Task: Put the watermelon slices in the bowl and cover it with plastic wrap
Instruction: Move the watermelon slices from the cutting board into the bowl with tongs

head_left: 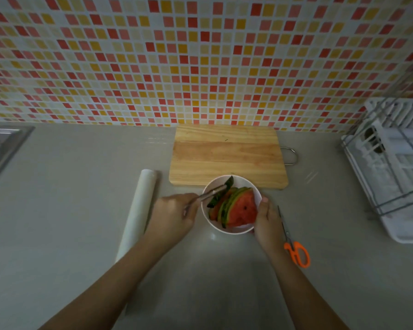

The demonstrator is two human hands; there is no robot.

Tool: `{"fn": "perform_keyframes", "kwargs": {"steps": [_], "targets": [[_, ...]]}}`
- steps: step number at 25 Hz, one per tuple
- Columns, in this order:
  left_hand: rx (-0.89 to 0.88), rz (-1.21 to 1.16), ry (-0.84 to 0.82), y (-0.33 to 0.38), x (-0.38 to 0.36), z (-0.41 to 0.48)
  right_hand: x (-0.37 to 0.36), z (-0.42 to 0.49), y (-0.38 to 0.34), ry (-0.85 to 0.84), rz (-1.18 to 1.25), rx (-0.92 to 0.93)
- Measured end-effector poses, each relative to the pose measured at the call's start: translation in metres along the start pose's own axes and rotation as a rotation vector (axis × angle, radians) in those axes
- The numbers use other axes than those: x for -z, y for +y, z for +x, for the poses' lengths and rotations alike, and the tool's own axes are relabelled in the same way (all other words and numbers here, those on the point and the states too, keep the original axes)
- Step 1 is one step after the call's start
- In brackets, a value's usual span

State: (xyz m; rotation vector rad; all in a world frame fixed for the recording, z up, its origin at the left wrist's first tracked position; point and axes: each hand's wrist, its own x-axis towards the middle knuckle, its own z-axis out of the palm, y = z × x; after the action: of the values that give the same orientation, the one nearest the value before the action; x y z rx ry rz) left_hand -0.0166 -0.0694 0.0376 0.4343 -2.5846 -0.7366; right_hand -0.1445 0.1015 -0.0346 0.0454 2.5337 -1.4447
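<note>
A white bowl [229, 231] sits on the counter just in front of the wooden cutting board [227, 156]. Several watermelon slices [242, 210] stand packed on edge inside it, red flesh facing right. My left hand [174, 214] grips metal tongs [212, 192] whose tips reach into the bowl's left side and touch a dark green rind piece. My right hand [267, 222] holds the bowl's right rim. A roll of plastic wrap [138, 215] lies on the counter to the left of my left hand.
Orange-handled scissors [295, 248] lie right of the bowl beside my right wrist. A white dish rack [396, 167] stands at the far right. A steel sink edge [3, 148] shows at the far left. A tiled wall rises behind the board.
</note>
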Motion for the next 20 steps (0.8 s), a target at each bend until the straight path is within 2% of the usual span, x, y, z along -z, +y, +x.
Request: {"fn": "perform_keyframes", "kwargs": {"steps": [2, 5, 11, 14, 16, 20], "targets": [[-0.048, 0.062, -0.074, 0.011, -0.01, -0.005, 0.0, -0.001, -0.002, 0.002, 0.0, 0.013], [0.008, 0.067, -0.129, 0.017, -0.013, -0.004, 0.0, -0.001, -0.004, 0.006, 0.0, 0.026], [0.289, -0.112, 0.076, -0.004, 0.006, 0.038, 0.002, -0.003, -0.004, 0.012, 0.009, 0.028], [0.456, -0.037, 0.041, -0.033, -0.017, 0.078, 0.002, -0.003, -0.002, 0.01, 0.005, 0.016], [0.507, 0.034, 0.019, -0.046, -0.041, 0.098, 0.002, -0.003, 0.001, 0.006, 0.017, 0.017], [0.6, 0.032, 0.084, -0.057, -0.075, 0.127, -0.001, 0.0, 0.004, -0.008, 0.012, -0.007]]}}
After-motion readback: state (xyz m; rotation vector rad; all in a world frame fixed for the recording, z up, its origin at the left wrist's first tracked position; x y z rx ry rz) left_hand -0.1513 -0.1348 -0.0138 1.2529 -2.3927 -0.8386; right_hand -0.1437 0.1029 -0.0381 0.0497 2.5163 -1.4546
